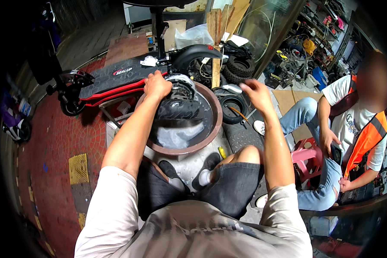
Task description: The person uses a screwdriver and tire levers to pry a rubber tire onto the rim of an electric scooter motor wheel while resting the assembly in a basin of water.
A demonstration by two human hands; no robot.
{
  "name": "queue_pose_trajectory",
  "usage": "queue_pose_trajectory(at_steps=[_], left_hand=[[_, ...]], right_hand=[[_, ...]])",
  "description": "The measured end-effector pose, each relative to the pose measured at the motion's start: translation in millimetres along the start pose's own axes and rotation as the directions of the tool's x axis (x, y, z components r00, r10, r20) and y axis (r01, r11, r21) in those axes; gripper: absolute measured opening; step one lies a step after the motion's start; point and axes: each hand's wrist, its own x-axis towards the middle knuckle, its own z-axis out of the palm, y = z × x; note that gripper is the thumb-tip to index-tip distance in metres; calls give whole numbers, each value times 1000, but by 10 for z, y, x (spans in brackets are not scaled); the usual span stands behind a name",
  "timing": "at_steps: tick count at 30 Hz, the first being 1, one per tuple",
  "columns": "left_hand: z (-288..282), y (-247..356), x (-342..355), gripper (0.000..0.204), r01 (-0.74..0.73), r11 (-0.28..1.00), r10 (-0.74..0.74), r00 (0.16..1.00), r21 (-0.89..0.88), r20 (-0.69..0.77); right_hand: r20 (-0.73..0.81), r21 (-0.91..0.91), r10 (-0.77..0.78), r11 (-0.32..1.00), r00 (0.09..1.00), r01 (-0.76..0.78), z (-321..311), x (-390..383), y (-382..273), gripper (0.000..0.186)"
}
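Observation:
A round brown basin (218,114) of water stands before my knees. In it a black wheel with a tyre (180,111) rests partly under water, with whitish foam or glare on its upper edge. My left hand (158,85) is closed beside the wheel's upper left, near the scooter deck; whatever its fingers hold is hidden. To the right of the basin my right hand (259,95) is raised, with its fingers loosely bent and apart and nothing visible in them. A white-and-grey long object (231,88) lies just left of its fingertips. A pale patch shows in the water.
An electric scooter (116,77) with a black deck and red edge stands behind the basin. Loose tyres (240,69) and wooden boards (215,26) are beyond. A small tyre (233,108) lies right. A seated person in an orange vest (367,137) is beside a pink stool (307,157).

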Motion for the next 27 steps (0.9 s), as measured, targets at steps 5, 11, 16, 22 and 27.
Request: queue_pose_trajectory(at_steps=[5, 11, 16, 22, 27], left_hand=[[-34, -21, -29, 62, 4, 1000, -4, 999, -6, -53], [21, -112, 34, 72, -48, 998, 44, 994, -37, -102], [9, -113, -18, 72, -210, 976, 196, 965, -65, -174], [-442, -209, -750, 31, -637, 706, 619, 767, -310, -168], [-508, -312, -1046, 77, -783, 622, 782, 620, -6, 63]], right_hand=[[163, -20, -260, 964, 952, 266, 744, 417, -1177, 59], [381, 31, -241, 968, 892, 248, 1583, 672, -1140, 78], [414, 86, -363, 928, 835, 361, 1812, 841, -991, 70], [426, 183, -458, 888, 780, 421, 1763, 912, -920, 64], [361, 234, -471, 881, 805, 411, 1798, 890, -875, 64]])
